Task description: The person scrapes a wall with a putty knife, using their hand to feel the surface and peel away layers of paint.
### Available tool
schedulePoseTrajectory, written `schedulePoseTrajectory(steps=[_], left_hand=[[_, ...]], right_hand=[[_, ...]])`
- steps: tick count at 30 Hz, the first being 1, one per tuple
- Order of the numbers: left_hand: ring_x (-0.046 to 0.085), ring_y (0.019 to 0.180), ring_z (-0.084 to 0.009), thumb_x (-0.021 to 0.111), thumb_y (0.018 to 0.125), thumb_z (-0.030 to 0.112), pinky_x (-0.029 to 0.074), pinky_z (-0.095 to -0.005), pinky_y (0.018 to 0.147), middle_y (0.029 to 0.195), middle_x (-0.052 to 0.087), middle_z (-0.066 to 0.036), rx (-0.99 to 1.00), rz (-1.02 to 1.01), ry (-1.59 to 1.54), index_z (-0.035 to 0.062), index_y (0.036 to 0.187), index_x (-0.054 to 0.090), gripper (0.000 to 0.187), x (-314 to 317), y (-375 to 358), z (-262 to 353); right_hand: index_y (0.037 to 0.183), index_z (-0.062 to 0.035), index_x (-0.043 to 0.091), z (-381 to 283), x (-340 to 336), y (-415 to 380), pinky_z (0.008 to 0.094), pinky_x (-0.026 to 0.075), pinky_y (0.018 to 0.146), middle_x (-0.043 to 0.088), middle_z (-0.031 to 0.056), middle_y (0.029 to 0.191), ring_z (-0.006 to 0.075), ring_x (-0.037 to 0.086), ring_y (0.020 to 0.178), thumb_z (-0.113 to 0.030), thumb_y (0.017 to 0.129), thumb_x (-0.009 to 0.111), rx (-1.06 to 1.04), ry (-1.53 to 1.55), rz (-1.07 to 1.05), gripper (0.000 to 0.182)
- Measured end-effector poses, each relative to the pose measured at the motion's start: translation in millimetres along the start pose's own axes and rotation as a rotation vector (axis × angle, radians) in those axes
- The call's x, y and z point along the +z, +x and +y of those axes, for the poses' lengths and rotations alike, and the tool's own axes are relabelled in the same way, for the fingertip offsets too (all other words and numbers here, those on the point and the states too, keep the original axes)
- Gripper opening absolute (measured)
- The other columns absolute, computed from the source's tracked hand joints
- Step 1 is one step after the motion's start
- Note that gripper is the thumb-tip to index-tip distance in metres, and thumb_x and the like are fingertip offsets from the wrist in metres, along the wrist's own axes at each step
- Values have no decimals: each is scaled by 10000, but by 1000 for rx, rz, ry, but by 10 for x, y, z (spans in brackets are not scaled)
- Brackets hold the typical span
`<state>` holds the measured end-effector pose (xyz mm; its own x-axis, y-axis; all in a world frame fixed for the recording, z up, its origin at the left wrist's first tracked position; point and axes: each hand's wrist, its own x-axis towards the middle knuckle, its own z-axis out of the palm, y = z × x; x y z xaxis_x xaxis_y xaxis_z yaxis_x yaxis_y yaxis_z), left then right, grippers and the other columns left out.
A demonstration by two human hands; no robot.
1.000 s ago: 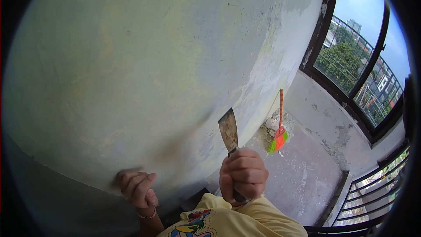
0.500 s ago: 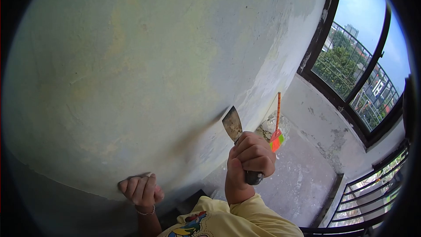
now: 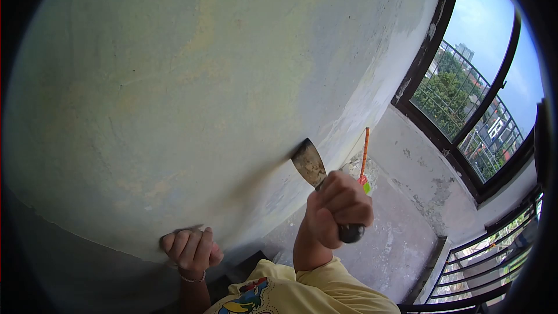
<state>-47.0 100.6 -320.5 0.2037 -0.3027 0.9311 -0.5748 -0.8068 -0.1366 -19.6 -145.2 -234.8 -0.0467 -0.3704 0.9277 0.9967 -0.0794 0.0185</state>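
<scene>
Observed on the left and centre: a large wall (image 3: pixel 174 81), patchy in pale green, yellow and grey, with small pits and a ragged paint edge low down. Recorded at upper right: a dark-framed window (image 3: pixel 450 134), with sky, trees and buildings beyond the glass. Noted beneath it: a low wall (image 3: pixel 407 154) with flaking, damaged patches, above a grey floor (image 3: pixel 383 261) spotted white. Found at lower right: a dark barred railing (image 3: pixel 476 273).

Located in the far corner: a broom (image 3: pixel 365 151), upright with an orange handle, its head largely screened from view by the right hand (image 3: pixel 342 203). Found in that hand: a scraper (image 3: pixel 309 163), gripped tightly around its dark handle, blade tilted up and leftward towards the wall. Cannot confirm blade contact; can place the edge only at or very near the surface.

Observed at lower left: the left hand (image 3: pixel 190 250), fingers curled inward, close against the wall. Cannot tell whether anything lies within. Noted at that wrist: a thin bracelet (image 3: pixel 193 279). Seen below, between both arms: a yellow shirt (image 3: pixel 290 291) with a colourful print.
</scene>
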Motion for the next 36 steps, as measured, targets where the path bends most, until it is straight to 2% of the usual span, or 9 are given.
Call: schedulePoseTrajectory(steps=[3, 6, 9, 23, 26, 27, 29, 31, 36], left_hand=[[512, 565, -194, 468, 854, 206, 359, -366, 657, 613, 578, -37, 10, 4, 15, 50, 744, 675, 281, 2, -16, 3], [513, 564, -192, 467, 866, 215, 359, -365, 659, 602, 573, -35, 10, 4, -9, 51, 727, 669, 295, 7, -7, -7], [519, 551, -157, 505, 799, 208, 352, -344, 654, 596, 588, -7, 28, -17, 17, 64, 722, 688, 244, -4, -2, -16], [511, 552, -199, 457, 841, 192, 352, -369, 656, 606, 577, -40, 28, -28, 28, 50, 722, 663, 278, 3, 18, 5], [506, 552, -198, 457, 841, 196, 346, -367, 650, 597, 575, -39, 50, 17, 18, 52, 713, 660, 279, 47, 8, -13], [506, 552, -198, 457, 841, 196, 346, -367, 650, 597, 575, -39, 46, 20, 24, 52, 713, 660, 279, 50, 22, -14], [499, 547, -195, 458, 848, 204, 341, -365, 647, 589, 571, -35, 31, -8, 33, 56, 709, 660, 287, 21, 30, 0], [504, 544, -180, 473, 822, 218, 337, -357, 642, 588, 570, -22, 31, -3, 38, 64, 700, 670, 278, 21, -21, 8], [507, 546, -164, 487, 793, 227, 330, -347, 636, 581, 561, -10, 32, -19, 50, 71, 695, 681, 268, 32, 9, -12]], right_hand=[[657, -86, 394, 490, -244, -254, 282, 241, 456, 387, 17, 523, 131, 348, 438, 66, 575, 541, 65, -430, -91, 227], [641, -80, 404, 116, -137, 12, 270, 256, 423, 384, -5, 508, 127, 336, 418, 69, 571, 569, 6, -42, 183, 232], [644, -89, 409, -76, -69, 53, 268, 240, 413, 406, 6, 506, 126, 359, 410, 72, 583, 579, -142, 155, 156, 242], [686, -90, 416, 82, -108, 45, 271, 271, 428, 416, 24, 508, 143, 365, 428, 60, 603, 579, 4, -13, 110, 237], [693, -102, 414, -171, -113, 186, 269, 276, 444, 426, 13, 535, 129, 386, 442, 59, 603, 569, -86, 36, 255, 241], [669, -117, 337, -246, -82, 231, 245, 258, 429, 348, 0, 502, 112, 297, 415, 8, 606, 496, -161, 80, 257, 211], [658, -111, 348, -1, -71, 134, 249, 259, 432, 362, 8, 505, 118, 309, 421, 17, 583, 489, -58, 91, 229, 205], [642, -89, 374, 376, -29, -49, 272, 232, 403, 361, 28, 483, 130, 268, 385, 20, 521, 476, 153, -267, 283, 191], [677, -100, 386, -97, -200, 197, 267, 260, 430, 391, 13, 503, 116, 308, 407, 15, 584, 525, 30, 141, 342, 203]])
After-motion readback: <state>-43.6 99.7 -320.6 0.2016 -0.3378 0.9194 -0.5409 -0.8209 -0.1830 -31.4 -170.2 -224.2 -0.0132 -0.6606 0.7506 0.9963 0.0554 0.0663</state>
